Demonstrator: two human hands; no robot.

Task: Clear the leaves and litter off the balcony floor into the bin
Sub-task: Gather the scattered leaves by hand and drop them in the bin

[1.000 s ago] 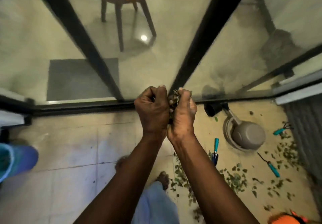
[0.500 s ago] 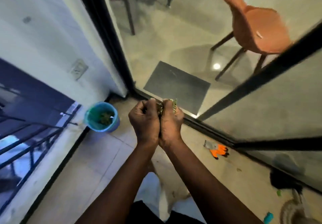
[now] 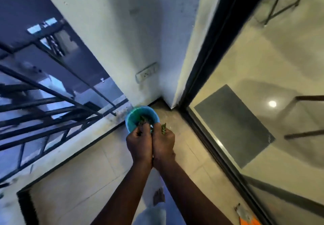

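A small blue bin (image 3: 130,119) stands in the balcony corner, with some green leaves (image 3: 144,119) lying inside it. My left hand (image 3: 139,143) and my right hand (image 3: 164,144) are pressed together side by side over the bin's near rim, cupped around a bunch of leaves. A few leaves (image 3: 163,128) stick up from my right hand's fingers. The leaves between the palms are mostly hidden.
A black railing (image 3: 43,112) runs along the left edge of the tiled balcony floor (image 3: 78,177). A white wall with a socket (image 3: 146,74) stands behind the bin. A glass door with a black frame (image 3: 201,119) lines the right side. An orange glove (image 3: 246,220) lies bottom right.
The view has swung left from the leaf-strewn floor to the corner. Both hands, still together on the leaves, have moved over the blue bin.
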